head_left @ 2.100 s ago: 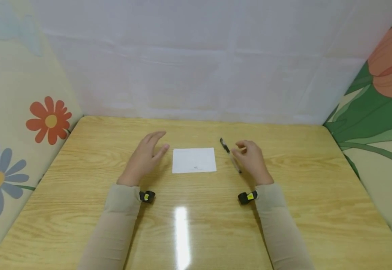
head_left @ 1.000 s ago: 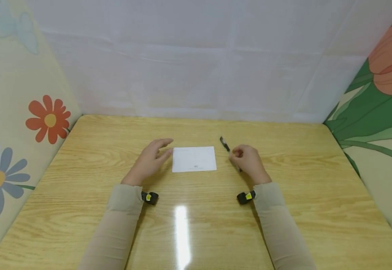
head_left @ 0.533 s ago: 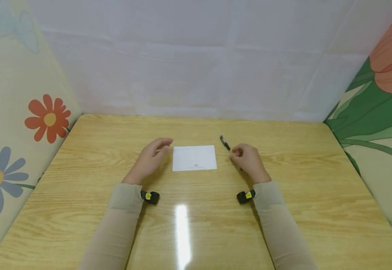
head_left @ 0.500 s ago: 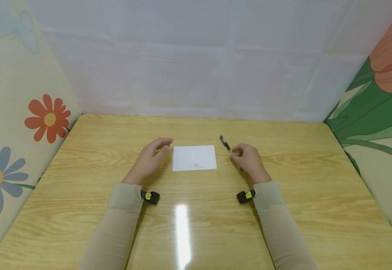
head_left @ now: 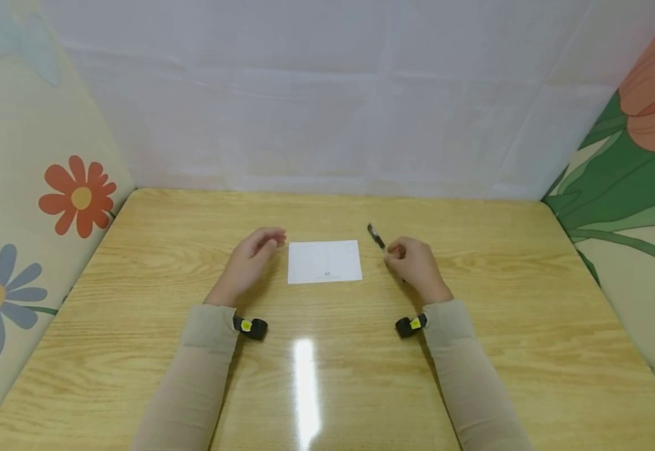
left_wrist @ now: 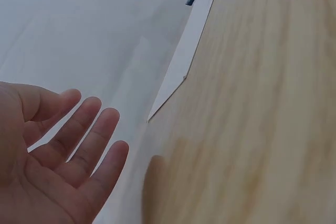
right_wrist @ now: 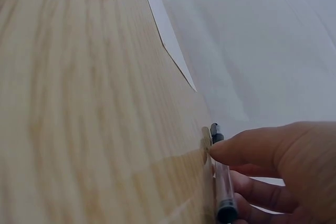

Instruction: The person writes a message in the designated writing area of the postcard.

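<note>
A wood-grained tabletop (head_left: 530,351) spreads across the lower part of the head view, with a long streak of reflected light near its middle. Behind its far edge hangs a creased white cloth (head_left: 327,119), and at either side stands a painted panel: the left panel (head_left: 5,144) has a red flower and a blue-grey one, the right panel (head_left: 626,181) pinkish blooms and broad green leaves. Two beige sleeves (head_left: 192,382) reach in from the near side. Of the person's hands, the left hand (head_left: 251,260) is held with its fingers loosely bent and slightly spread, just beside the upper left corner of the card and apart from it; the right hand (head_left: 417,266) pinches the pen between thumb and fingers. The white card (head_left: 324,260) lies flat between the hands, its long sides running left to right. A black device (head_left: 257,329) with a yellow patch sits at each wrist. The slim pen (head_left: 377,237), dark at both ends with a clear barrel, slants to the right of the card, its far end pointing away from the person; whether it touches the tabletop cannot be told. Smallest is a dark printed mark (head_left: 328,274) near the card's lower edge.
</note>
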`<state>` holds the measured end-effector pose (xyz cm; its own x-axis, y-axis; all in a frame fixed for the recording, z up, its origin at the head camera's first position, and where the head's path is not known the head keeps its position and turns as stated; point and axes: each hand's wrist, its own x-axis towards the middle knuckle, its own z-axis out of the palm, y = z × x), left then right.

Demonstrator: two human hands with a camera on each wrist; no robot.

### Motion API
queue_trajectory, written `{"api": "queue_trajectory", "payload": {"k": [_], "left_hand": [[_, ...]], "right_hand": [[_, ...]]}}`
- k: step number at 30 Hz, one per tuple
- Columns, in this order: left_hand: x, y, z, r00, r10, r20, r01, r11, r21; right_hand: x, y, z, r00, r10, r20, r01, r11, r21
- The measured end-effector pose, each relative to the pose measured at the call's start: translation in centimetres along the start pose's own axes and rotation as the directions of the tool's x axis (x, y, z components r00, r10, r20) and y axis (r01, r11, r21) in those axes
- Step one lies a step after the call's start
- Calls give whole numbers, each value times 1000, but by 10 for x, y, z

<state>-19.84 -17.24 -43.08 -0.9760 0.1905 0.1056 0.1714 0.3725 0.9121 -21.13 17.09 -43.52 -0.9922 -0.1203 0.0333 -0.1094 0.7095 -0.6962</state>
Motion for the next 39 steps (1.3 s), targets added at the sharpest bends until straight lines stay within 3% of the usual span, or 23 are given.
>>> {"api": "queue_trajectory", "payload": {"k": [10,17,32,39], "left_hand": [[0,-3,1,998,-58,36,62,991,-119],[1,-8,0,997,-64,53,73,977,-202],[-2,-9,1,996,-75,47,85,961,-261],[-1,-10,1,996,-74,44,84,955,-283]], "right_hand": [[1,1,-1,1000,14,14,-14,1000,11],[1,1,-2,1000,10,19,-11,1000,22],[2,0,-4,1000,11,24,-12,999,40],[2,1,-5,998,39,41,-43,995,95]]}}
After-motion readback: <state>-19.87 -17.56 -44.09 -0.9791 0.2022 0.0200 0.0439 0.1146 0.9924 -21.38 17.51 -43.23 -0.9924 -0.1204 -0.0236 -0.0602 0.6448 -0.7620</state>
